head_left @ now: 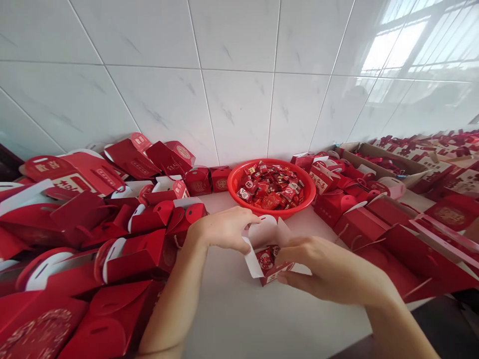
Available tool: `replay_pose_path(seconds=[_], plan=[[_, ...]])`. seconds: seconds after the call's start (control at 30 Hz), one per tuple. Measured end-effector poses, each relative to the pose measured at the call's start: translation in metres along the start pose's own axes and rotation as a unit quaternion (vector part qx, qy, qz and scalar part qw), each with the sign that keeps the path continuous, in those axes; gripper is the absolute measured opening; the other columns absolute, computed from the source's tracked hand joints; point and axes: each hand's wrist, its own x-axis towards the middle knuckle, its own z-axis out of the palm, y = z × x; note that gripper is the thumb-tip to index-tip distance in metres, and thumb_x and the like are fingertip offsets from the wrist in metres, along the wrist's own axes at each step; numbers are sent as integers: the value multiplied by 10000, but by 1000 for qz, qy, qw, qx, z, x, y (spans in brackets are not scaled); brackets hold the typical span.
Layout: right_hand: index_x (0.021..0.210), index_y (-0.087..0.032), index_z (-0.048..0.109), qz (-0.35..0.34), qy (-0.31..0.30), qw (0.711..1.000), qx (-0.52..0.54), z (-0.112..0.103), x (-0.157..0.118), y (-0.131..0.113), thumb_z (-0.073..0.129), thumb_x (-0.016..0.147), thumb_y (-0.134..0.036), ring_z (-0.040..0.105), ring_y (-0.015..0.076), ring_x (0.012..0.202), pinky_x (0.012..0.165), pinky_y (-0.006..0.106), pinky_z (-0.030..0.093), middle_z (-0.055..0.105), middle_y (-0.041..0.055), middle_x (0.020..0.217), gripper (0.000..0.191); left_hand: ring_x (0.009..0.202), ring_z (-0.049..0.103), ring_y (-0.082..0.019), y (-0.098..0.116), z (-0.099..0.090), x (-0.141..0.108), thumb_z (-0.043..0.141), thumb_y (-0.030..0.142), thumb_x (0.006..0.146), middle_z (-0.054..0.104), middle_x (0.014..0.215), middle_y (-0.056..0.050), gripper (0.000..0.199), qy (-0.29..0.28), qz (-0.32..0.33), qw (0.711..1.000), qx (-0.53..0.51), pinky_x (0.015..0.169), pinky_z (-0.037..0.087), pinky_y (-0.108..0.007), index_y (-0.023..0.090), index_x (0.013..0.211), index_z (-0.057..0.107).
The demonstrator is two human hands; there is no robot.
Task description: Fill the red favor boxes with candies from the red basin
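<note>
A small red paper candy box (277,273) with white inner flaps stands open on the white table before me. Red-wrapped candies (265,260) lie inside it. My left hand (226,230) grips the box's left side, thumb and fingers around the raised white flap. On the other side, my right hand (322,267) is closed at the box's front right edge. Its fingers reach over the wall and its thumb stays outside; whether they also hold a candy is hidden. Just behind the box sits a round red plastic basin (235,185) heaped with wrapped candies (275,187).
Rows of red gift boxes (138,254) crowd the table's left side. More red boxes and bags (389,249) stand at the right, with a brown cardboard carton (409,174) behind them. A white tiled wall (239,109) closes off the back.
</note>
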Motion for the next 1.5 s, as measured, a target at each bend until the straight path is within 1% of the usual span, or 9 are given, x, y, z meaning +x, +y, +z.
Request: replay_pose_path(seconds=[0.17,0.37,0.5,0.63,0.77,0.87,1.0,1.23,1.5], plan=[[755,-199,652,-1,167,980,108,53,-21,17,573,960,-235,634,172,788,736,288,497,687,33,802,223,1198,544,-291,-2,2,1,723,324,701,634,1274,-89,748,-6,-16,1000,-23,945,431,-330,183,1408,526],[718,-221,573,1,429,894,129,109,-21,18,600,916,-179,621,182,736,641,301,516,627,45,805,204,1163,576,-266,-7,0,1,742,496,744,660,1245,-83,701,0,3,999,-45,937,428,-303,204,1359,574],[868,-235,629,58,507,854,100,131,-21,23,642,885,-177,650,228,961,790,353,554,621,94,1055,62,1194,569,-272,-13,-2,-1,813,504,672,651,1298,-84,809,-4,17,998,-57,972,419,-303,210,1380,559],[1046,-240,605,80,520,844,102,137,-18,30,649,885,-196,570,264,1210,966,436,521,552,127,1294,172,1174,580,-265,-10,-3,3,782,359,698,681,1216,-59,672,3,-14,998,-65,951,435,-298,209,1327,599],[1051,-230,576,93,537,831,110,135,-15,32,650,882,-209,517,284,1289,1007,480,499,503,145,1371,186,1076,623,-257,-1,-2,12,697,327,754,692,1121,-53,433,13,-22,997,-68,859,470,-295,179,1159,652],[1089,-227,567,89,527,836,123,134,-14,32,649,880,-204,509,288,1310,1020,484,494,504,150,1403,225,1074,619,-255,2,1,16,669,322,773,673,1165,-54,399,16,-23,997,-67,838,477,-296,182,1145,633],[1117,-231,557,56,497,851,159,133,-11,31,605,903,-179,574,264,1246,986,449,523,603,131,1309,226,1106,603,-247,1,8,21,661,300,784,635,1255,-46,417,25,-24,996,-78,856,466,-300,203,1185,594],[1165,-238,577,20,474,862,178,134,-3,36,609,911,-219,613,256,1183,989,418,520,687,93,1161,257,934,628,-234,8,18,34,707,262,765,642,1041,-25,291,46,-66,996,-40,679,417,-287,221,1004,547],[1085,-231,611,10,454,874,171,130,-2,38,593,927,-238,646,232,1082,921,369,535,693,80,1072,160,1016,625,-238,15,27,39,641,96,737,613,1105,-38,418,58,-40,997,-9,755,449,-289,244,1112,530]])
